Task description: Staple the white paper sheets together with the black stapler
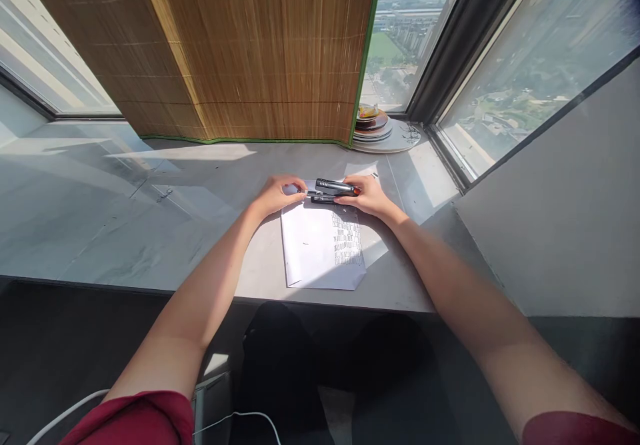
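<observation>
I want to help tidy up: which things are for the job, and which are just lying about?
For the job:
- stapler, in the right hand, with the left hand at its end
- paper, below the stapler

Just lying about:
- plates, by the window
- white cable

Black stapler (334, 186) — arms spread toward 9 o'clock, orange-red spot at 3 — at 12 o'clock end of flat white paper (310, 258), writing down 3 o'clock side.
</observation>
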Motion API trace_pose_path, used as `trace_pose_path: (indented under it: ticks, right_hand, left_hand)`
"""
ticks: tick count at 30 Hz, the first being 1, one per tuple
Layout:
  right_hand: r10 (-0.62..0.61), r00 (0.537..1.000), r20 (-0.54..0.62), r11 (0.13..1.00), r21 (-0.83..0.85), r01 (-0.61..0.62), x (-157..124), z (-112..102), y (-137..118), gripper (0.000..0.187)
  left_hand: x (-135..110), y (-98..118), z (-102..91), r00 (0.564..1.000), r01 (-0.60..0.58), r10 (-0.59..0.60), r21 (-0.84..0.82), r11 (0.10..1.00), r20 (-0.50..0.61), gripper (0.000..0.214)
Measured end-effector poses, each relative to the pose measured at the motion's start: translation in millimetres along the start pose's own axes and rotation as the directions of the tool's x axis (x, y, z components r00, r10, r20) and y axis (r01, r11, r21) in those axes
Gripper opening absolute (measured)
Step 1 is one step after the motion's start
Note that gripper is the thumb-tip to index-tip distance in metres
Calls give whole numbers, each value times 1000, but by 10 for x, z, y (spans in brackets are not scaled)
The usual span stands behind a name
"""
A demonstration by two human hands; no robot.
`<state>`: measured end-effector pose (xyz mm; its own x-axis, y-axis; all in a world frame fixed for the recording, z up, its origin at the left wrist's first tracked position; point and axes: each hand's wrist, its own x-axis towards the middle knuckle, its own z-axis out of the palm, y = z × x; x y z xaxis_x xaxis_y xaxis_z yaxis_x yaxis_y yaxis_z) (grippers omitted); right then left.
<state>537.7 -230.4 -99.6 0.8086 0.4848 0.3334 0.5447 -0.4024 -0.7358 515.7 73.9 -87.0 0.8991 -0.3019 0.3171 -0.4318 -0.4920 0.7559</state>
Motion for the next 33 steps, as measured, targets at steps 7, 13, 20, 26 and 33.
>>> trace_pose_path:
  ticks: [7,13,20,26,33]
  right_hand:
    - [24,1000,11,1000,-14,-24,0,-7,-14,37]
    - [52,999,17,999,11,-52,-5,-13,-43,37]
    - [66,998,23,998,12,-66,-5,-17,-69,35]
    - [67,997,26,997,21,-68,-7,-15,-32,33]
    - [54,998,15,998,35,-55,-7,-13,-20,34]
  left_hand:
    - [0,-29,5,1000,-20,21,48,999,-13,20]
    - [-1,-20,7,1000,3,-3,67,998,-1,20]
    - [17,-61,-22,998,40,-45,106,994,37,30]
    - [18,-79,-73,995,81,-88,130,988,54,36]
    - [3,-113,-128,998,49,-52,115,992,26,36]
